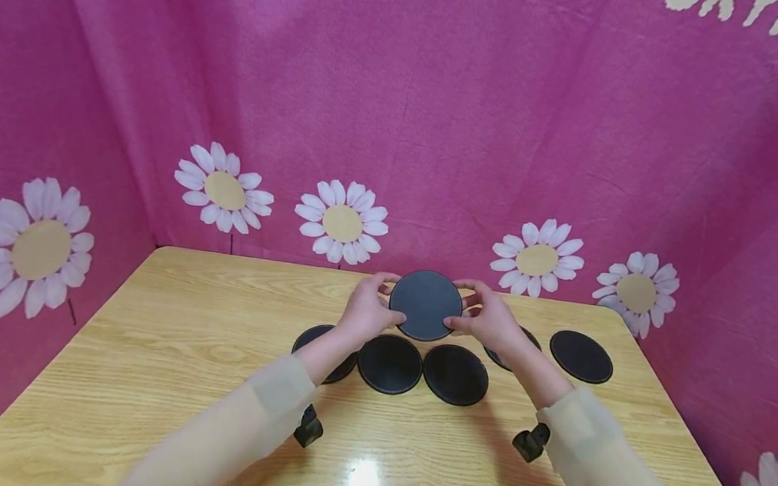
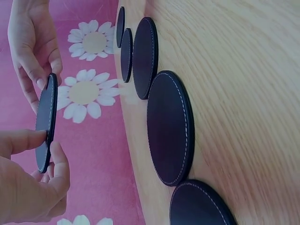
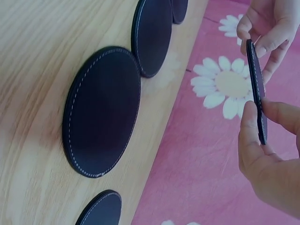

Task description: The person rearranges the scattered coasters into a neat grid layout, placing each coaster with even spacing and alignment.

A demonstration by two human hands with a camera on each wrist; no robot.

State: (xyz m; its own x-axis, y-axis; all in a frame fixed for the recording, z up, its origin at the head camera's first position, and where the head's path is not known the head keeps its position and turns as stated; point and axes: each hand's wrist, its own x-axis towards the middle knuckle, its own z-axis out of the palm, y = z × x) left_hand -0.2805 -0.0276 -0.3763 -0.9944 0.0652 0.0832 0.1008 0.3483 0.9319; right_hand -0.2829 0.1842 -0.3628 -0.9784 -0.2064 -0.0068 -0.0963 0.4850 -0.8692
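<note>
Held disc: dark and round [image 1: 425,306], just below the centre of the head frame; raised off the table, its broad face to the head camera.
Long axis: none, being a circle; both wrist views catch it nearly edge-on, as a narrow upright strip.
Left fingers: the left hand [image 1: 372,307] pinches the disc's left rim, thumb on the near face, other fingers behind.
Right fingers: the right hand [image 1: 485,317] pinches the right rim the same way.
Nearer hand: neither; both touch the disc, at opposite ends of its width.
Key relation: in the head frame the disc sits right above the meeting point of the left middle disc [image 1: 390,364] and right middle disc [image 1: 455,375]; I judge that its height and tilt over that joint matter most.
Left end disc: [image 1: 311,335] partly under the left forearm, against or very near the left middle disc.
Forearm disc: [image 1: 498,358] partly hidden by the right forearm, right of centre.
Far right disc: [image 1: 581,357] flat, near the table's right edge.
Table: wood [image 1: 215,320], across the lower frame.
Curtain: pink [image 1: 441,124], filling the upper frame.
</note>
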